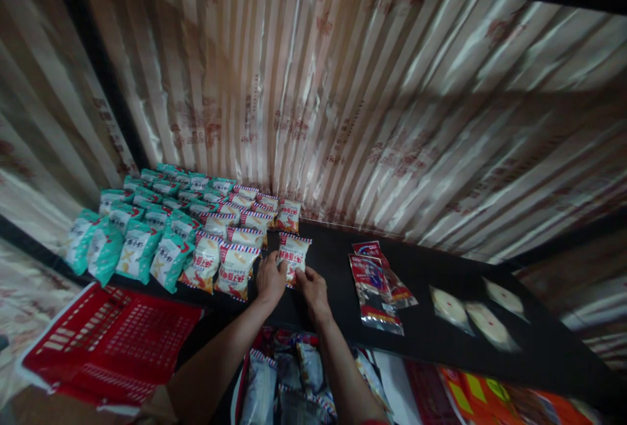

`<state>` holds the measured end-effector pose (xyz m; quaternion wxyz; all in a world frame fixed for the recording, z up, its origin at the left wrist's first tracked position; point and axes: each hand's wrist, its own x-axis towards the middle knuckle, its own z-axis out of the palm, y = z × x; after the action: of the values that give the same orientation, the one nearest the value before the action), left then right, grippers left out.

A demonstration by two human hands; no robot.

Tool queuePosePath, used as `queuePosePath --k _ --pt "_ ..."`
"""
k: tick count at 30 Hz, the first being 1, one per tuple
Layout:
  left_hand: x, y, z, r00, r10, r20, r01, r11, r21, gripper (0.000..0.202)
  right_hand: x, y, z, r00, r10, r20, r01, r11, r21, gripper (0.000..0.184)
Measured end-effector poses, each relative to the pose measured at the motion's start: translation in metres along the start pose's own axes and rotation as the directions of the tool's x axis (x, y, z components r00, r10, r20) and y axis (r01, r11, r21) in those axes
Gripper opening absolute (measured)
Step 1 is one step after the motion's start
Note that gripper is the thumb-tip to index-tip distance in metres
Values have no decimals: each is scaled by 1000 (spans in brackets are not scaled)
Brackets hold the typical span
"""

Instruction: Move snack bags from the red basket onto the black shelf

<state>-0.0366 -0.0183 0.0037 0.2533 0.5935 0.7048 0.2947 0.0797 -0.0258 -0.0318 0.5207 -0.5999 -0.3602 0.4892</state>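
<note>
Both my hands grip one white-and-red snack packet [292, 254] that lies on the black shelf [333, 262]. My left hand [270, 279] pinches its lower left corner, my right hand [311, 286] its lower right edge. The packet sits just right of rows of like white-red packets [235, 236]. Further left stand rows of teal snack packets [142, 222]. My forearms reach up from the bottom of the view.
A red plastic basket [108, 340] sits at lower left. Below my arms a container holds several more packets [289, 379]. Red foil packets [375, 281] and round pale wrapped pieces [470, 314] lie on the shelf's right. A striped curtain [372, 105] backs the shelf.
</note>
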Motion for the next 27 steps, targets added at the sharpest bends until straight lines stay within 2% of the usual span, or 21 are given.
queuePosePath --k 4,9,15,21,27 --pt "10 -1 12 998 26 -57 -27 999 -19 32 16 2 1 999 -34 -30 32 998 -51 43" --pt "19 -4 27 988 75 -137 -75 997 5 33 34 1 5 999 -49 -6 49 997 -53 45" --pt "26 -9 48 949 180 -260 -188 982 -5 39 54 2 9 996 -76 -40 72 992 -108 45" --pt "31 -9 57 951 211 -228 -212 977 21 43 71 2 12 994 -77 -81 62 983 -172 44" --pt "37 -10 59 951 221 -215 -219 975 34 46 86 1 18 996 -68 -61 60 990 -125 44"
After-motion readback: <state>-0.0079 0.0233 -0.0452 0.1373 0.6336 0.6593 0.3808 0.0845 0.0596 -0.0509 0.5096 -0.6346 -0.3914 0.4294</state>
